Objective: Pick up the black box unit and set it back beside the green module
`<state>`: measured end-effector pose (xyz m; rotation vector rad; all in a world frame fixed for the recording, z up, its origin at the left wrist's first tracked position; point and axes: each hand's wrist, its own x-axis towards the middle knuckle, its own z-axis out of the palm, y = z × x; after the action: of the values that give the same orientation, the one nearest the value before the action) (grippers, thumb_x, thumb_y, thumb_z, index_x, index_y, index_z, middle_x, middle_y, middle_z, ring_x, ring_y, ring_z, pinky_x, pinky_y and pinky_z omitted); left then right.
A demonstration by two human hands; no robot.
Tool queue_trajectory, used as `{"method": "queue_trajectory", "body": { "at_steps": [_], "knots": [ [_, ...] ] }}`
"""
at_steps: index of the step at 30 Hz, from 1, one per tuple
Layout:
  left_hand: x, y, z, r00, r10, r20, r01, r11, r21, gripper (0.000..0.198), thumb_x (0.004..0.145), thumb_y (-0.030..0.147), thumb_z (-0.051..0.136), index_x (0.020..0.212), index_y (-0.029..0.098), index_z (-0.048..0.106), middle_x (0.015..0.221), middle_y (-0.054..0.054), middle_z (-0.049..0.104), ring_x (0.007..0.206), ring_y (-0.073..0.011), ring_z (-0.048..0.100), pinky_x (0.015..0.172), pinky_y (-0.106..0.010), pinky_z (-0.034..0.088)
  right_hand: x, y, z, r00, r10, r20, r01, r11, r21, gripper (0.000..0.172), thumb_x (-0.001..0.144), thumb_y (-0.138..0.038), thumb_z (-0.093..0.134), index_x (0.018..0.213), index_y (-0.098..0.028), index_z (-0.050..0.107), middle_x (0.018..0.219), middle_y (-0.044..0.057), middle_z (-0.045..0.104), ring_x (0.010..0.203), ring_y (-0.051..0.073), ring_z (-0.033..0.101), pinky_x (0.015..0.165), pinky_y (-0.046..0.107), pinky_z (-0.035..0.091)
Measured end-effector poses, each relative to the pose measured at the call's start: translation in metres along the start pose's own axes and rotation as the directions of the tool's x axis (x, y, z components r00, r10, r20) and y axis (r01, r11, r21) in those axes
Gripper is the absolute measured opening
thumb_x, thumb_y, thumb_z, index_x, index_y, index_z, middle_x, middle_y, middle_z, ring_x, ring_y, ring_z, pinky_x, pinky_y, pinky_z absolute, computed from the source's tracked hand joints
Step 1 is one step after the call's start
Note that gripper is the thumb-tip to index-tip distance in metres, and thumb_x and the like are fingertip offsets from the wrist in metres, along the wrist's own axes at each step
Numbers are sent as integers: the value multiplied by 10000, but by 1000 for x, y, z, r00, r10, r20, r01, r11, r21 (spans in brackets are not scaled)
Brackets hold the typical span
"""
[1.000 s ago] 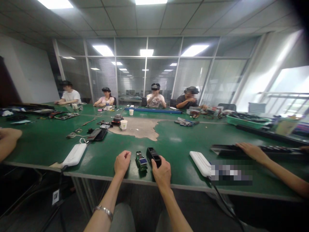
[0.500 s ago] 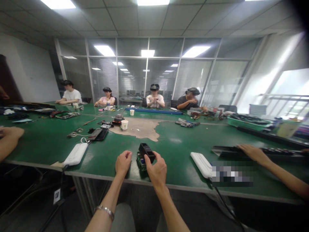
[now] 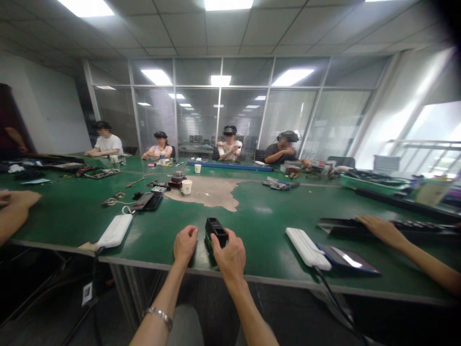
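Note:
My right hand [image 3: 230, 254] is wrapped round a black boxy plastic casing [image 3: 216, 228] near the table's front edge. Thumb and fingers grip its near end. Under the casing, a green circuit board [image 3: 208, 243] shows only as a narrow strip at the left side; the rest is hidden. Just left of the casing, apart from it, my left hand [image 3: 185, 246] rests on the green table [image 3: 158, 240] with its fingers curled closed. The inside of those fingers is hidden, so I cannot tell if they hold anything small.
White power strips lie left [image 3: 115, 230] and right [image 3: 308, 249], a dark tablet-like device [image 3: 349, 259] beside the right one. Phones [image 3: 149, 198] and a paper cup [image 3: 186, 187] stand ahead. Another person's hand [image 3: 382, 230] touches a long black rail [image 3: 338, 226]; another person's hand [image 3: 18, 204] is left.
The black casing has been lowered and levelled over the circuit board, which now shows much less. My right hand moved slightly left with it. My left hand stays nearly still.

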<state>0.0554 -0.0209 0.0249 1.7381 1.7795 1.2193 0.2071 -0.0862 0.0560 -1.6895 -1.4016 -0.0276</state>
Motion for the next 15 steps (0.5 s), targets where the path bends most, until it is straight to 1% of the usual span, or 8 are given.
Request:
{"method": "queue_trajectory", "body": {
  "at_steps": [3,10,12,15],
  "knots": [
    [0,0,0,1000,-1,-1,1,1000,-8,226,918,370,540,902,234,720,828,-21,730,761,-147,634,687,-226,402,-2,0,0,1000,-16,2,16,1000,-19,439,857,-477,613,1153,-154,636,1001,123,697,964,284,618,870,353,417],
    [-1,1,-1,1000,5,-3,-5,1000,-14,229,916,373,541,907,234,723,874,-33,742,783,-152,641,697,-231,408,-10,7,5,999,-33,25,34,998,-58,422,847,-467,625,1141,-165,643,979,122,701,947,286,627,834,352,422],
    [0,0,-1,1000,4,-2,-4,1000,-13,230,917,374,540,911,235,723,878,-34,743,784,-153,642,695,-232,407,-15,10,8,999,-38,35,40,997,-64,448,843,-466,629,1164,-155,636,995,131,700,951,291,628,842,360,428],
    [0,-1,1,1000,4,-6,-4,1000,-11,226,913,376,544,916,239,723,878,-34,744,782,-154,640,698,-234,404,-21,17,12,998,-53,45,56,996,-63,539,830,-475,644,1232,-119,610,1062,158,691,1002,306,621,879,379,435]
  ]
}}
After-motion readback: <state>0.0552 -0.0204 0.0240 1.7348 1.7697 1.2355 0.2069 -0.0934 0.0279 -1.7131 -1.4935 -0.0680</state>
